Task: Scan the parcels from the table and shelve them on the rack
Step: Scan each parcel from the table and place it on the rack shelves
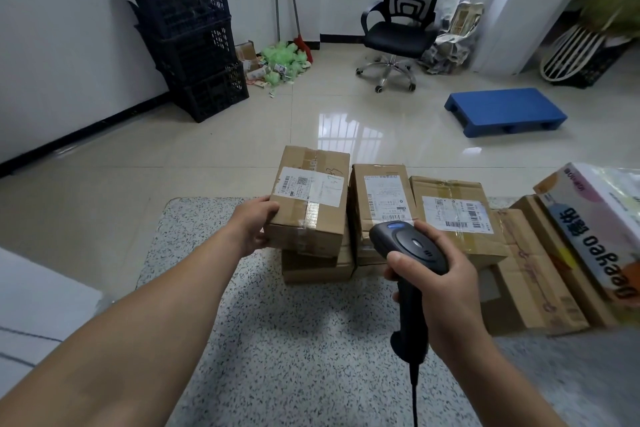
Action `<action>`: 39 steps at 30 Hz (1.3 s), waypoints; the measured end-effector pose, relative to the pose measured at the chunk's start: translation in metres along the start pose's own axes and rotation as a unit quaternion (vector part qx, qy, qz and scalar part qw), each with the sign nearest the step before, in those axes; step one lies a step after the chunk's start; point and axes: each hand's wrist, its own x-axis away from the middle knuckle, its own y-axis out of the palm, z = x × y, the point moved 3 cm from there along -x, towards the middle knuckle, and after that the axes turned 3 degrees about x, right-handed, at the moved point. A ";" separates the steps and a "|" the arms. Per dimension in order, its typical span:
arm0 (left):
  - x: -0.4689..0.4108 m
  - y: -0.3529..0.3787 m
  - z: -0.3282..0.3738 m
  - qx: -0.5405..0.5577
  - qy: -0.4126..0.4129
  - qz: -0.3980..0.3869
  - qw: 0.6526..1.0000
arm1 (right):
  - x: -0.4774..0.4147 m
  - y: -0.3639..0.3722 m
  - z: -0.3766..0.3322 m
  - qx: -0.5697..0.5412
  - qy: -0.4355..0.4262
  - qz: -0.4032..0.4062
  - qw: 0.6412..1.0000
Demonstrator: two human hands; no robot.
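Mid-frame on the speckled surface [277, 340], the cardboard parcel [311, 215] sits atop a lower box [315, 270], perhaps tipped clear of it, its long axis running left to right. My left grip [254, 229] pinches its left end. My right grip [440, 274] wraps the scanner [412, 246] just lower right of it, nose aimed up-frame. The parcel's white label [308, 185] faces up, upper left of the scanner.

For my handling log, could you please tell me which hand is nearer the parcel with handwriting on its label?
Left. The left hand grips the left end of that parcel; the right hand, holding the barcode scanner, is apart to its right.
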 end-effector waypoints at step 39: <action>0.197 -0.085 -0.122 -0.008 0.052 0.136 0.989 | 0.099 -0.019 0.005 -0.010 -0.023 -0.181 0.983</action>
